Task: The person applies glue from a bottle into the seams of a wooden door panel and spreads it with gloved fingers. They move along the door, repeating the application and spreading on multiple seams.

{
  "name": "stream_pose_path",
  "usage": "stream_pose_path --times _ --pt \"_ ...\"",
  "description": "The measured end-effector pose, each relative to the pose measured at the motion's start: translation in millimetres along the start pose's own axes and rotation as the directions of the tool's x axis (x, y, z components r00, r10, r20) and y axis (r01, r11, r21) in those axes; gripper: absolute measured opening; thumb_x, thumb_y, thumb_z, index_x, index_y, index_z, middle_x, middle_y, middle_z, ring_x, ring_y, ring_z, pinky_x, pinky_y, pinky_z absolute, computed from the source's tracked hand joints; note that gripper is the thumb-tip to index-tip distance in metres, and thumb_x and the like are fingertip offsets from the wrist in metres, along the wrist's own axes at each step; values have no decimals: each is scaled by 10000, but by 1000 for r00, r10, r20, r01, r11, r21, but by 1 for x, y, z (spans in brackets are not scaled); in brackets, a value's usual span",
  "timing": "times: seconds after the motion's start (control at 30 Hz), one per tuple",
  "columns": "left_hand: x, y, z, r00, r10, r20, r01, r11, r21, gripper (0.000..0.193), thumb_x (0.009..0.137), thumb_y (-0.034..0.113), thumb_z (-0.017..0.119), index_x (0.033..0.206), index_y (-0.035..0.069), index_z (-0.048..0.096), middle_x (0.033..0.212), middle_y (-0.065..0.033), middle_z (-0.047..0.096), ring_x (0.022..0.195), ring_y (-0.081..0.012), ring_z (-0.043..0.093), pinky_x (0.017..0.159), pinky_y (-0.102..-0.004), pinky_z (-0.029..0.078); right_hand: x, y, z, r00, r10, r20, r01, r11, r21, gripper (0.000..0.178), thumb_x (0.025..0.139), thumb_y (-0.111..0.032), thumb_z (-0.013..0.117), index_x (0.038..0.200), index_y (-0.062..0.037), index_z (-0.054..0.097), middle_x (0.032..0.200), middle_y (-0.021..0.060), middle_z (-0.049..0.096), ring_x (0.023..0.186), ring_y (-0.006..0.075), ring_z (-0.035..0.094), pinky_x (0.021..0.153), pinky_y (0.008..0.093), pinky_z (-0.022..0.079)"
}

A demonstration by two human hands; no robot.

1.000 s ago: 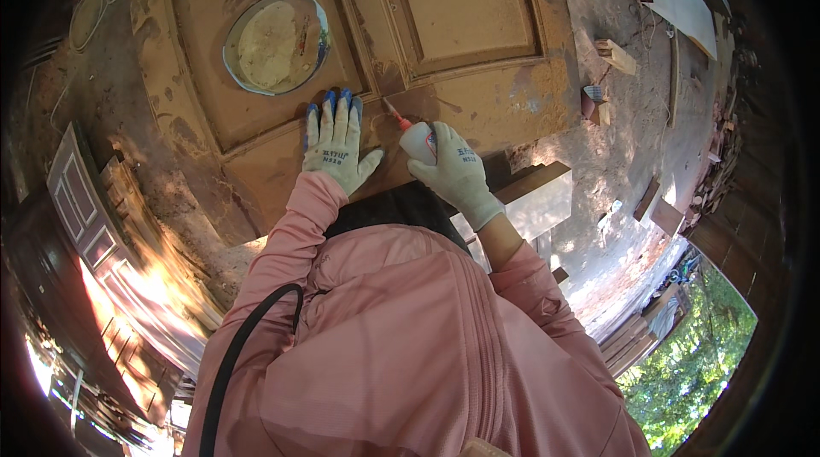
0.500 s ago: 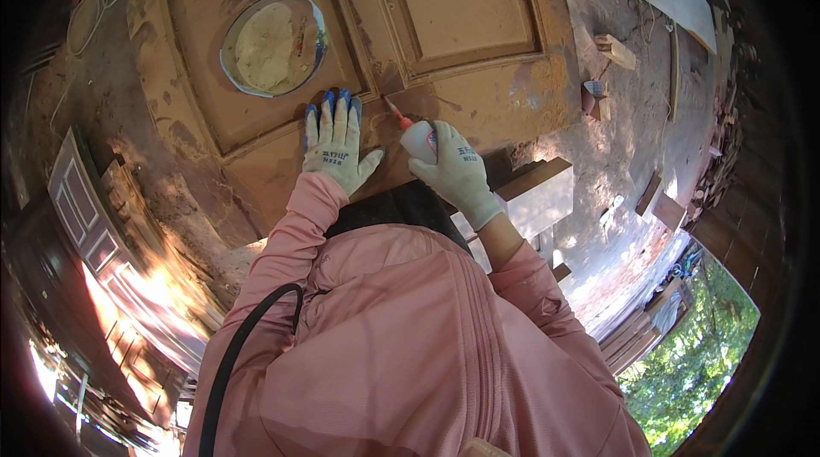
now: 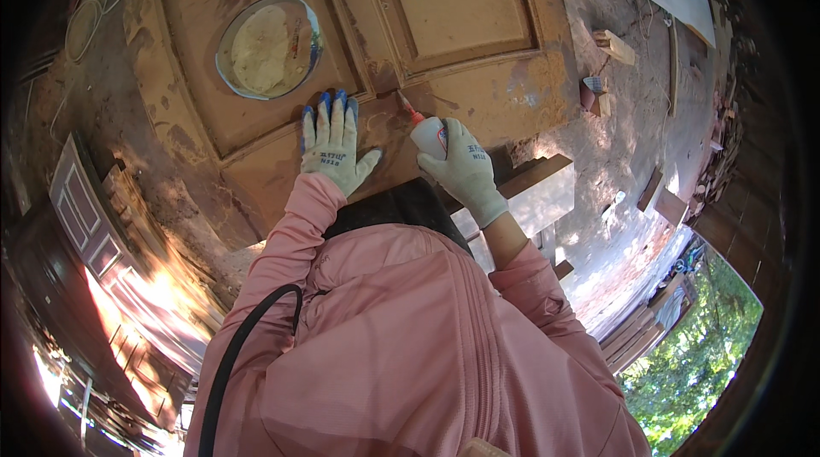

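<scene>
Now, head view looking down: a big wooden door (image 3: 453, 21) lies flat across the upper half of the frame, worn and patchy, with raised panels. The left hand (image 3: 331, 145), in a white glove with blue fingertips, is spread flat, palm down on the door's rail, holding nothing, fingers pointing toward twelve o'clock. Just at three o'clock from it, near but apart, the right hand (image 3: 465, 171), also white-gloved, is wrapped around a small white glue bottle (image 3: 429, 134). The bottle's red nozzle (image 3: 407, 107) angles toward eleven o'clock, its tip down at the door's surface close to the moulding between the two panels; whether it actually touches, I cannot tell. At eleven o'clock from the left hand, a round metal plate (image 3: 225, 38) rests on the left panel, with pale putty (image 3: 260, 47) heaped in it. Over at two o'clock from the right hand, wood offcuts (image 3: 617, 45) lie on the dusty ground (image 3: 632, 141). At four o'clock, a pale block (image 3: 547, 196) sits under the door's edge. Pink sleeves (image 3: 290, 243) fill the lower frame.
</scene>
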State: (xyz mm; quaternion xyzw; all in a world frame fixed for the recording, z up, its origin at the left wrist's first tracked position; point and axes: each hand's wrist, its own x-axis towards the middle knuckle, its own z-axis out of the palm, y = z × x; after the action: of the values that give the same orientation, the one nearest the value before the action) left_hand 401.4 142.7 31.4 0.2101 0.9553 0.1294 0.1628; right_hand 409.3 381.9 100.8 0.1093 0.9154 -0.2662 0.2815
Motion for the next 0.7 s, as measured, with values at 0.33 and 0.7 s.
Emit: stream_pose_path --times 0.33,0.7 --pt "0 1 0 1000 -10 6 10 1000 4 1014 907 582 577 1591 -51 176 1671 -243 129 1541 -443 111 1234 -602 49 -3 3 9 996 -66 -62 67 998 8 635 780 -362 722 1279 -34 508 1187 188 606 1125 385 605 926 459 498" --pt "-16 -22 0 920 -138 -367 -8 929 -370 668 951 342 618 1505 24 424 1517 -226 453 1443 -422 354 1206 -523 248 -29 23 10 970 50 -237 109 785 610 657 790 -181 797 1346 -22 485 1202 176 636 1110 269 636 958 378 496"
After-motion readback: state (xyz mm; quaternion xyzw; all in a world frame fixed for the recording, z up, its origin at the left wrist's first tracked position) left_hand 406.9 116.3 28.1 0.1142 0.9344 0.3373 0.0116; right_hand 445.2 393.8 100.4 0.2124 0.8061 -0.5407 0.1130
